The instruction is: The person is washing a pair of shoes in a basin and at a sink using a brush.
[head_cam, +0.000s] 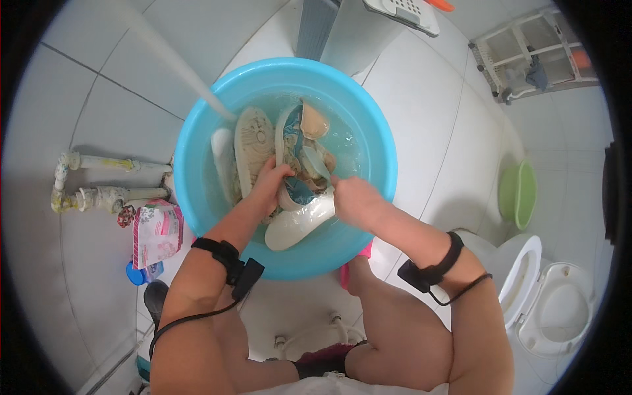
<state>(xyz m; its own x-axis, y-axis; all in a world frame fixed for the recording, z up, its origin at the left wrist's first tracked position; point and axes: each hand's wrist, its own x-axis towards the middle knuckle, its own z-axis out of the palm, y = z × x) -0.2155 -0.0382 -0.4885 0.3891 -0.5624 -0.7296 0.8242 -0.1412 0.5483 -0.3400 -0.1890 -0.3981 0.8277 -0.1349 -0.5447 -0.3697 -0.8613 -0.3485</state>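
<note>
A blue plastic basin [385, 143] of water stands before me with shoes in it. My left hand [269, 186] grips the edge of a shoe [295, 190] with a white sole rim and patterned blue and beige upper. In my right hand [359, 203] is the handle of a pale brush [316, 162], its head over that shoe's opening; its bristles are hidden. Left of it lies another shoe [254, 138], its off-white sole facing up. A glossy white insole-shaped piece [298, 224] lies nearest me. Another white piece [223, 153] is partly under water by the left wall.
A pale hose or pipe [173, 64] slants to the basin's left rim. Wall pipes [113, 192], a pink-and-white bag [158, 229] and a blue-capped bottle [143, 272] are at left. At right are a green tub [517, 194] and a toilet [523, 276]. A grey bin [355, 37] stands behind.
</note>
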